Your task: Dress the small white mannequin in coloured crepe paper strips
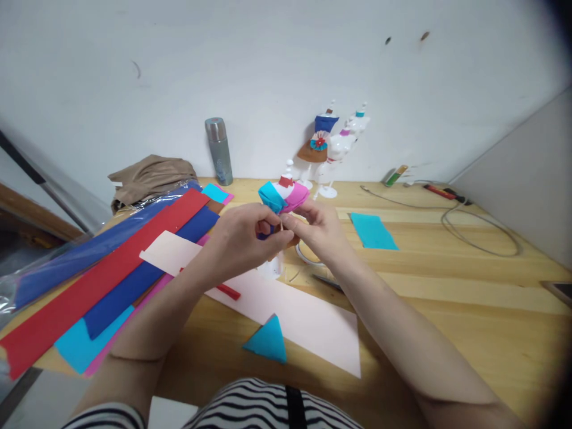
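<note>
Mini dress form (286, 189) is being gripped at its waist by left hand (250, 229) and right hand (319, 229), both pretty narrow, thermos (218, 154) sitting far left.

wooden table (447, 292) | teal rectangle (374, 231) | pale pink strip (313, 322) | grey flask (218, 155) | dark tool (328, 282), perhaps scissors

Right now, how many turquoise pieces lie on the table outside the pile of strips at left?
2: a triangle partly on the pale pink strip, and a rectangle right of the right hand. Others may be hidden.
</note>
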Demonstrator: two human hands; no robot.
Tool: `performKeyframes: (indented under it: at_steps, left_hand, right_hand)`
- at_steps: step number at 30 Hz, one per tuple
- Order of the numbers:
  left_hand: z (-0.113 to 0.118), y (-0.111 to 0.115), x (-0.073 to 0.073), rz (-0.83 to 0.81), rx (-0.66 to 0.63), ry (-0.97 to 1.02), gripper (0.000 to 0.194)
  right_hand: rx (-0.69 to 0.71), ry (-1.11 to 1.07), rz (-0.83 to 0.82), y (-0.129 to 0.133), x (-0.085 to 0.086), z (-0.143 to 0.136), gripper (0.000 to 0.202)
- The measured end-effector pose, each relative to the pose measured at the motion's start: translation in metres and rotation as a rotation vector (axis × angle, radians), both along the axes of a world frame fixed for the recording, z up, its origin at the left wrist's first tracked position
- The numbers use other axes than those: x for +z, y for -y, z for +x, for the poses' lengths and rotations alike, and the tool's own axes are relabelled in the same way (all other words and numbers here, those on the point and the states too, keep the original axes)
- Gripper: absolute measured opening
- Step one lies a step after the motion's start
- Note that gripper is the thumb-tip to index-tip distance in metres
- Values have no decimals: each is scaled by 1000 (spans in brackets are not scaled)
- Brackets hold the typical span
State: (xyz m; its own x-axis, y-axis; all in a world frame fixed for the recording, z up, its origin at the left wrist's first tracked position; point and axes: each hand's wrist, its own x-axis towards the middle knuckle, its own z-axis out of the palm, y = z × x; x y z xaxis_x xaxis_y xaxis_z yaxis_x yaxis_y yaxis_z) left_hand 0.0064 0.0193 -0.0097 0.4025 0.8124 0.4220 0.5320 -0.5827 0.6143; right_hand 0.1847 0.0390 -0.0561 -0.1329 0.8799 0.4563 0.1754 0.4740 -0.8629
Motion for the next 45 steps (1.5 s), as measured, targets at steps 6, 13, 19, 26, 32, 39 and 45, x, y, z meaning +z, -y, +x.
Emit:
performKeyframes:
  at_steps: [6,13,19,26,32,39,45]
  left_hand:
    - [-7,-14,1,-123,-87,82,35]
    - [-1,-25,-10,-108,-37,190,6]
    - [2,-27,-19,-12,28,257,23]
    - [4,-29,-23,-10,47,270,28]
    - [2,-33,-22,-112,65,356,35]
    - [-1,-40,-23,-233,132,369,33]
    - [-6,-49,-17,-225,20,297,20]
  right_hand:
    - [1,-26,-7,-6,-5,1,21]
    - [20,-82,-53,-8,-8,1,24]
    - [5,-92,-77,-5,-4,0,23]
    - [-6,-81,-70,-8,-7,0,23]
    - [-27,-68,-74,-7,-8,-1,20]
    - [-22,-90,-67,-9,-9,-1,21]
    - [-13,-116,-102,-9,-10,-1,28]
